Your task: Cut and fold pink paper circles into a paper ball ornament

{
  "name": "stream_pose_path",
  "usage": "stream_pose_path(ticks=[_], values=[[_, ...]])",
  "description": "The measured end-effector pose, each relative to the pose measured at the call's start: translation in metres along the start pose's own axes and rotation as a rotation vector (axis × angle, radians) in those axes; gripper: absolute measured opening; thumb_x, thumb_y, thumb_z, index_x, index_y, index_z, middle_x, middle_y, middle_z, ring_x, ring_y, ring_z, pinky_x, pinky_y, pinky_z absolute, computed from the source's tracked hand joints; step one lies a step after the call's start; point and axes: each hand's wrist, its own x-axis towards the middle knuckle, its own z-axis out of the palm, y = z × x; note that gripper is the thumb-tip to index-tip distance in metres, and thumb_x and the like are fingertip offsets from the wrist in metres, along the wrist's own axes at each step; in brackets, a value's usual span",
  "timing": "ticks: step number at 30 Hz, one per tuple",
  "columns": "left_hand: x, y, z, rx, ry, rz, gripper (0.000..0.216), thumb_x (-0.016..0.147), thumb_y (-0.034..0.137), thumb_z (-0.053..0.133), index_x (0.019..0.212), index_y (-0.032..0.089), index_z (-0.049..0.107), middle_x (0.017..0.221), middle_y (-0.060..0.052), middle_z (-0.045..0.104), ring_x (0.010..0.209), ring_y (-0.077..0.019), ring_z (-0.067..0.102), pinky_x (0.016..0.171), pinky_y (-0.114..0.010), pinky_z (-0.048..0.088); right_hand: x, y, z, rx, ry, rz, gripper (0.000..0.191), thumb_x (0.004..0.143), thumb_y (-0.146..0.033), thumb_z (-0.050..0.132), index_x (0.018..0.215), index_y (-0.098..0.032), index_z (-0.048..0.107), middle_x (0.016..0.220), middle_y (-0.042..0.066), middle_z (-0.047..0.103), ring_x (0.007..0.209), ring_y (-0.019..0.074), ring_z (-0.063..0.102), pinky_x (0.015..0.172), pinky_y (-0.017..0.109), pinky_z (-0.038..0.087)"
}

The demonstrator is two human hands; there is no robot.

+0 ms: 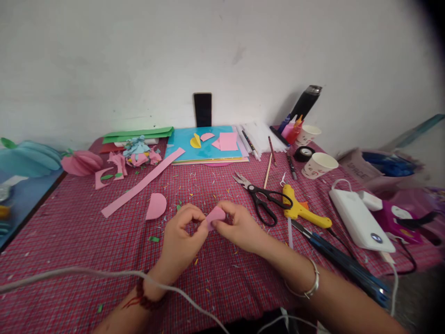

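Note:
Between both hands is a small piece of pink paper (216, 214), held just above the checked tablecloth. My left hand (186, 232) pinches its left end between thumb and fingers. On its right side, my right hand (238, 225) grips it, thumb in front. Left of my hands lies a pink half-round paper piece (156, 206), and beyond it a long pink paper strip (143, 182) runs diagonally. Black-handled scissors (264, 197) rest to the right of my right hand, blades partly apart. Beside them lies a yellow glue gun (306, 211).
A white cable (104, 273) crosses over my left wrist. On the right are a blue cutter (342, 260), a white power bank (361, 220) and paper cups (320, 165). A phone (202, 109) leans on the wall behind a blue folder (179, 139). Paper scraps dot the cloth.

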Motion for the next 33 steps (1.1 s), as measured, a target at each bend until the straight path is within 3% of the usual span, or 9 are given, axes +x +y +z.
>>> stream_pose_path(ticks=[7,12,20,28,33], values=[[-0.001,0.004,-0.001,0.056,0.007,0.146,0.018,0.076,0.002,0.054,0.069,0.018,0.053,0.071,0.000,0.055,0.068,-0.0129,0.053,0.062,-0.027,0.043,-0.002,0.001,0.002,0.022,-0.033,-0.093,0.014,0.073,-0.007,0.054,0.070,-0.021,0.055,0.069,-0.003,0.053,0.068,0.0129,0.052,0.064,0.026,0.040],[-0.002,0.001,-0.002,0.020,-0.024,0.162,0.017,0.078,0.002,0.054,0.073,0.018,0.054,0.075,0.000,0.056,0.071,-0.0128,0.054,0.065,-0.027,0.043,0.000,-0.001,-0.003,0.016,-0.005,-0.148,0.014,0.076,-0.008,0.056,0.069,-0.021,0.057,0.070,-0.003,0.054,0.070,0.0131,0.052,0.067,0.026,0.040],[-0.001,-0.010,0.002,-0.213,-0.141,-0.131,0.007,0.082,0.014,0.060,0.077,0.018,0.059,0.075,0.001,0.055,0.072,-0.0135,0.052,0.066,-0.028,0.041,0.001,-0.005,-0.011,0.126,0.030,-0.073,0.004,0.079,-0.018,0.061,0.076,-0.019,0.059,0.072,-0.003,0.055,0.070,0.0132,0.052,0.069,0.027,0.040],[-0.003,-0.017,0.002,-0.546,-0.197,-0.243,0.005,0.083,0.019,0.066,0.079,0.023,0.067,0.078,0.002,0.056,0.075,-0.0121,0.051,0.069,-0.026,0.039,0.000,-0.001,-0.008,0.214,0.002,-0.100,0.004,0.079,-0.019,0.063,0.076,-0.019,0.060,0.071,-0.003,0.055,0.069,0.0121,0.051,0.068,0.027,0.040],[-0.004,-0.022,0.001,-0.601,-0.175,-0.282,0.006,0.083,0.019,0.067,0.080,0.024,0.068,0.078,0.002,0.054,0.075,-0.0120,0.048,0.069,-0.026,0.038,0.000,-0.002,-0.008,0.247,-0.010,-0.075,0.004,0.079,-0.019,0.062,0.077,-0.019,0.059,0.071,-0.003,0.054,0.067,0.0113,0.050,0.065,0.026,0.040]])
